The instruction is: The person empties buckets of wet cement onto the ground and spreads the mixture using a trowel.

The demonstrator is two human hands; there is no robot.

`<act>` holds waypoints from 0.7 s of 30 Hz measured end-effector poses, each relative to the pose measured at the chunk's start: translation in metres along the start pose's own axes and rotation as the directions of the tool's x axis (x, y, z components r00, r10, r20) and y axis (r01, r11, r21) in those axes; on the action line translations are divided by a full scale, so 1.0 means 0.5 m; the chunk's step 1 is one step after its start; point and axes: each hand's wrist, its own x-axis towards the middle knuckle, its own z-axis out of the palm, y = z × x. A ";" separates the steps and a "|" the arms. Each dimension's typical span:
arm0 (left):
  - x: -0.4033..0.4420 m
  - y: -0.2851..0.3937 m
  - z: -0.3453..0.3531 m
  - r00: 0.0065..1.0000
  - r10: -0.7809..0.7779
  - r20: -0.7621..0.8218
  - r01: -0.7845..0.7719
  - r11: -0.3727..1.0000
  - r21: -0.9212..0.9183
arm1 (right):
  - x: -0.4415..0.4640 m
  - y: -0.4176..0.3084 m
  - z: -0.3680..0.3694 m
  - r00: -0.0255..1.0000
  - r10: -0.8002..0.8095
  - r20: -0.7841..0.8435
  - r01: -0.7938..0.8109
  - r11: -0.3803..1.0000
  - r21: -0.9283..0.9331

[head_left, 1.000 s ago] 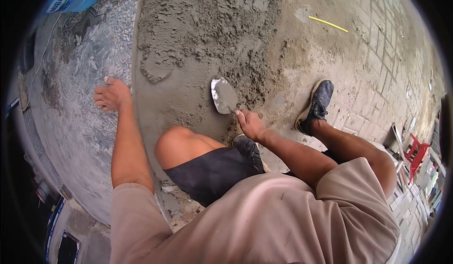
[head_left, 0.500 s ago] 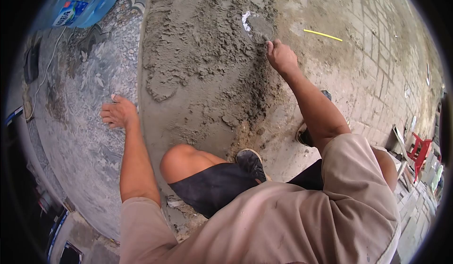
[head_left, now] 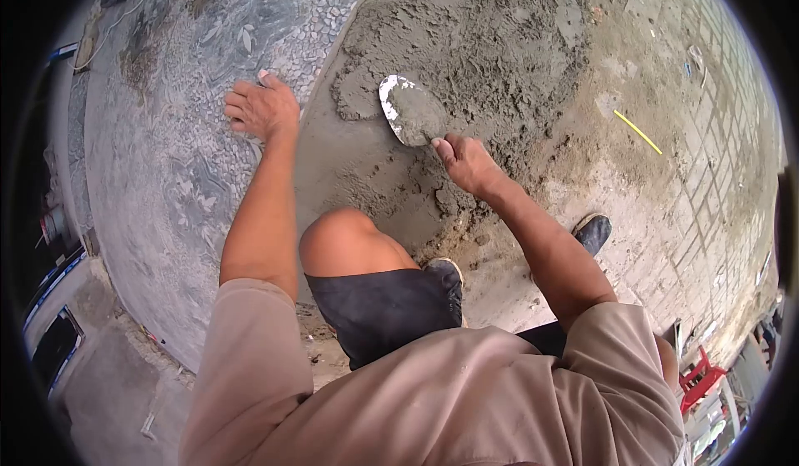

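In the head view, my right hand (head_left: 470, 165) grips the handle of a trowel (head_left: 414, 115). Its rounded blade is smeared with grey mortar, with bright metal showing along the left edge. Blade and hand are over a rough bed of wet mortar (head_left: 491, 42), near a smoother strip along the tile edge. On the left, my left hand (head_left: 265, 106) rests on the patterned floor tiles (head_left: 208, 166), fingers slightly bent and apart, holding nothing. The handle is mostly hidden inside my right hand.
My bent knee (head_left: 354, 237) and dark shoes (head_left: 593, 233) are close below the mortar. A yellow strip (head_left: 637, 131) lies on the dirty ground to the right, beside brick paving (head_left: 716, 158). A red plastic object (head_left: 701, 379) stands at lower right.
The view has turned, and the blue water bottle has left it. My right hand has brought the trowel nearer and leftward over the mortar. My left hand still rests on the tiles.
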 end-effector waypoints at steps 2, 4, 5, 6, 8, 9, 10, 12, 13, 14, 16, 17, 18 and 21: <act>0.000 -0.005 -0.002 1.000 0.013 -0.005 -0.013 1.000 -0.016 | -0.013 -0.080 -0.044 0.968 0.087 0.235 0.039 0.875 -0.483; 0.000 -0.009 -0.005 1.000 0.000 0.015 0.001 0.999 -0.051 | 0.011 -0.078 -0.061 0.970 -0.080 0.227 0.198 0.801 -0.565; 0.001 -0.008 -0.007 0.999 0.000 0.039 0.003 0.996 -0.093 | 0.037 -0.085 -0.078 0.969 -0.183 0.169 0.249 0.743 -0.622; 0.000 -0.009 -0.007 0.999 -0.012 0.034 0.015 0.996 -0.093 | 0.062 -0.095 -0.094 0.951 -0.286 0.115 0.286 0.679 -0.676; -0.001 -0.010 -0.006 1.000 0.024 -0.007 -0.024 0.997 -0.071 | 0.108 -0.117 -0.124 0.965 -0.256 0.052 0.215 0.663 -0.717; 0.000 -0.011 -0.005 1.000 0.018 -0.008 -0.019 0.997 -0.071 | 0.122 -0.126 -0.131 0.963 -0.268 -0.016 0.181 0.693 -0.698; 0.003 -0.010 -0.002 1.000 0.018 -0.015 -0.019 0.996 -0.087 | 0.138 -0.136 -0.136 0.962 -0.272 -0.013 0.185 0.690 -0.700; -0.001 -0.013 0.000 1.000 0.007 -0.015 -0.009 0.995 -0.101 | 0.164 -0.163 -0.139 0.988 -0.055 -0.143 -0.046 0.784 -0.619; -0.001 -0.013 -0.002 1.000 0.011 -0.014 -0.013 0.994 -0.110 | 0.195 -0.150 -0.132 0.987 -0.010 -0.158 -0.068 0.874 -0.481; -0.001 -0.012 -0.003 1.000 0.018 -0.014 -0.020 0.993 -0.119 | 0.190 -0.171 -0.133 0.988 -0.012 -0.154 -0.065 0.873 -0.483; -0.003 -0.016 0.002 1.000 0.010 -0.017 -0.012 0.993 -0.119 | 0.174 -0.235 -0.137 0.893 0.414 0.177 -0.404 0.910 -0.093; 0.000 -0.013 0.003 1.000 0.007 -0.025 -0.010 0.992 -0.125 | 0.171 -0.225 -0.121 0.992 0.081 0.097 -0.040 0.930 -0.364; 0.006 -0.009 0.003 0.999 0.013 -0.031 -0.017 0.991 -0.132 | 0.181 -0.218 -0.136 0.993 0.078 0.087 -0.042 0.931 -0.362; -0.003 -0.015 0.004 0.999 0.025 -0.029 -0.028 0.990 -0.141 | 0.209 -0.212 -0.193 0.994 -0.002 -0.112 -0.072 0.751 -0.656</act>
